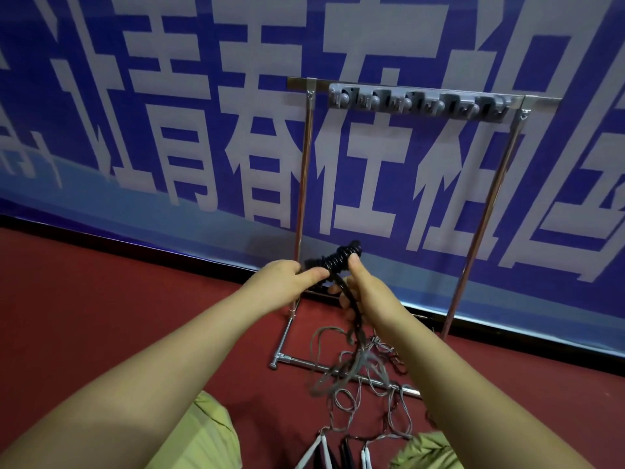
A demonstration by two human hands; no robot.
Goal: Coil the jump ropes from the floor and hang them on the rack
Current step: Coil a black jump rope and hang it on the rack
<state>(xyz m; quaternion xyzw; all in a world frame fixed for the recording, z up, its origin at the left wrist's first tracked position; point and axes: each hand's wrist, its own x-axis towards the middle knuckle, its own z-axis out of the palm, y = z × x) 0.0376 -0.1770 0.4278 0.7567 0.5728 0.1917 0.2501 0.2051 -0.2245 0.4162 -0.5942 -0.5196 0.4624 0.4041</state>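
Here both hands hold a black jump rope (338,260) at chest height before the metal rack (306,164); the left hand (287,277) pinches one end of the wound bundle, the right hand (363,292) curls round the other, thumb up; a loose strand trails down to the tangled grey ropes (368,384) on the red floor (101,299); the grey hook bar (417,103) tops the rack.

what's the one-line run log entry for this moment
stage: coiling | left hand: grips black rope | right hand: grips same rope | floor: loose ropes tangled | rack: hooks bare
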